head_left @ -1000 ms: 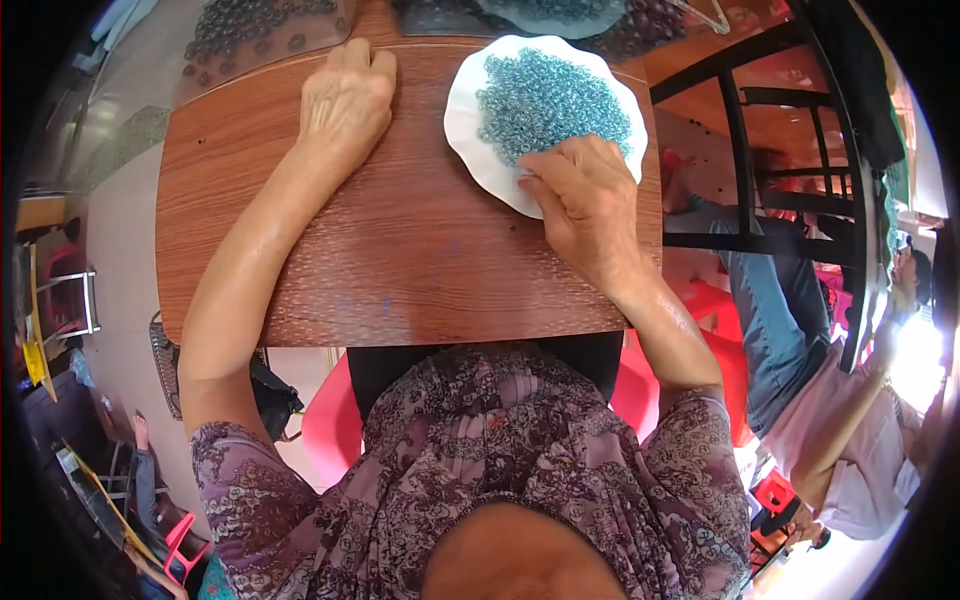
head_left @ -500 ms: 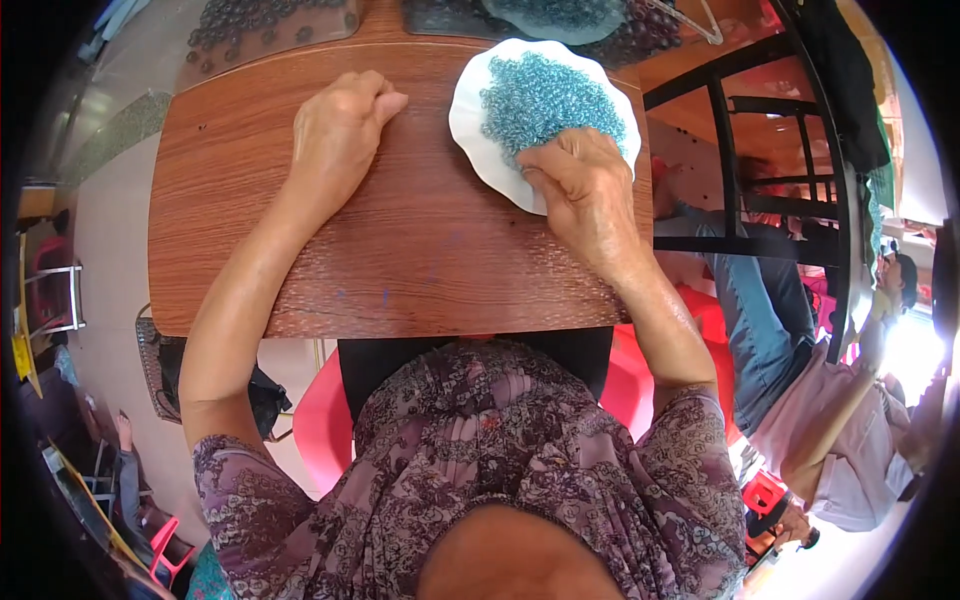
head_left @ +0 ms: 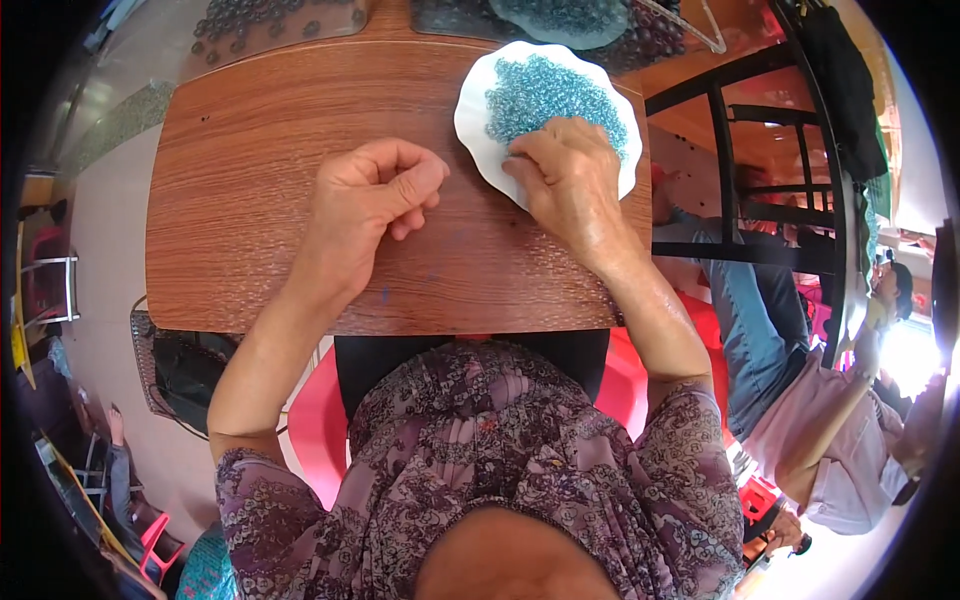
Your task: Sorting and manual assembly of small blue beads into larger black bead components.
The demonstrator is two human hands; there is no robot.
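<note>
A white plate with a wavy rim (head_left: 477, 103) stands at the table's far right, heaped with small blue glass beads (head_left: 550, 95). Over the plate's near side is my right hand (head_left: 572, 175), thumb and fingers drawn together at the edge of the beads. Whatever it may pinch is too small to make out. My left hand (head_left: 375, 200) is above the middle of the table, left of the plate. Its thumb and forefinger meet in a pinch with the other fingers curled, and I cannot see clearly what is between the tips.
The brown wooden table (head_left: 250, 200) spreads under both hands. Beyond its far edge lie a clear tray of dark round beads (head_left: 270, 25) and a second tray with blue and dark beads (head_left: 560, 20). A black metal frame (head_left: 725, 160) and a seated person (head_left: 760, 330) are at the right.
My left hand has come nearer and to the right, turning from a downward fist to a raised pinch. My right hand has shifted slightly back from the beads.
</note>
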